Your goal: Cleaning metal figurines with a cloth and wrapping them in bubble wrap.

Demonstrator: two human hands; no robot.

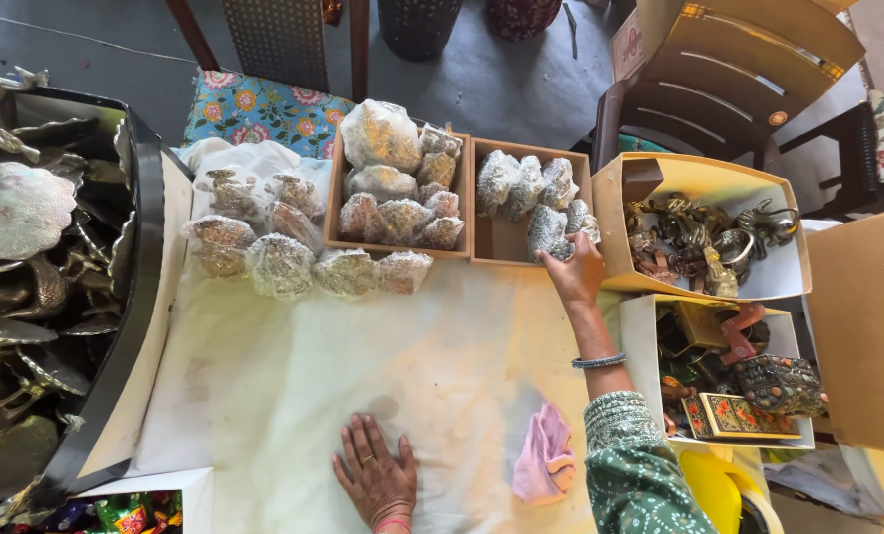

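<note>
My right hand [573, 273] reaches forward over the front edge of the right cardboard box [501, 242] and grips a plastic-wrapped silvery item [548, 230] there. More wrapped items [521, 181] lie in that box. My left hand [375, 473] rests flat on the white cloth [294, 376], fingers spread, holding nothing. A pink rag [544, 458] lies on the cloth just beside my right forearm.
A second cardboard box [398, 188] holds several wrapped items, and more [279, 259] lie loose on the cloth. A black bin [46, 287] of metal plates stands left. White boxes [704, 237] of brass ornaments and a painted box [734, 413] sit right. A wooden chair [729, 69] stands behind.
</note>
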